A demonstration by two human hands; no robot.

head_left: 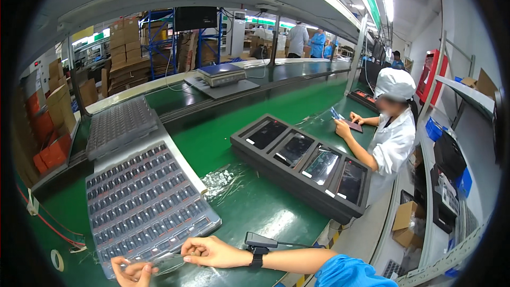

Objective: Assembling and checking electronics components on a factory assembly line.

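Near the lower edge, my left hand (132, 273) and my right hand (215, 252) pinch a small clear plastic piece (169, 263) stretched between them; whether it is a bag or a film I cannot tell. Both hands are closed, just over the near edge of a clear blister tray (212, 222). Rows of small dark parts (139, 196) fill most of that tray. A black band with a small box-shaped device (260, 241) and a cable sits on my right wrist.
A black foam tray (297, 202) holds several dark-screened devices (322, 165). Clear plastic scraps (220, 178) lie on the green bench. Stacked empty trays (119, 125) and a scale (220, 74) stand farther off. At right, a white-capped co-worker (396, 127) handles a device. A tape roll (57, 260) lies lower left.
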